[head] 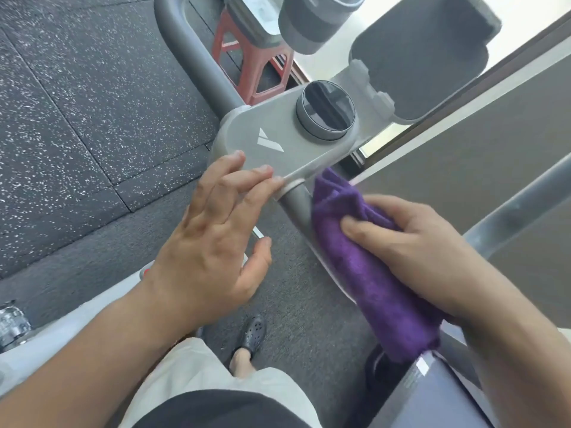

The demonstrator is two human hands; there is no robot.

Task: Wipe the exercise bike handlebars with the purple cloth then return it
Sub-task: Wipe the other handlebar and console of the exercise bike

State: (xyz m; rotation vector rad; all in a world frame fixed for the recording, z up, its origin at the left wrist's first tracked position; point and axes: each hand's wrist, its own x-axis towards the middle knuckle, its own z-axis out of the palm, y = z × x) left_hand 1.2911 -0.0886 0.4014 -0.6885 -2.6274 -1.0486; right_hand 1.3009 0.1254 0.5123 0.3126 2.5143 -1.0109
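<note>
My right hand (411,254) grips the purple cloth (364,267), wrapped on the grey handlebar (298,208) just below the console (278,143). My left hand (210,239) is released, its straight fingertips (265,169) touching the near edge of the console.

Bright daylight from window (531,7) at upper right, blown out to white there. Soft, diffuse light overall; shadows weak. Pale sheen on grey console (278,152) and reflections in dark round dial (326,109). Wide-angle distortion strong: handlebar tube (188,47) and floor (77,118) seams curve toward edges. Slight motion blur on purple cloth (364,267) and right hand (411,245). Bottom corners soft, out of focus.
</note>
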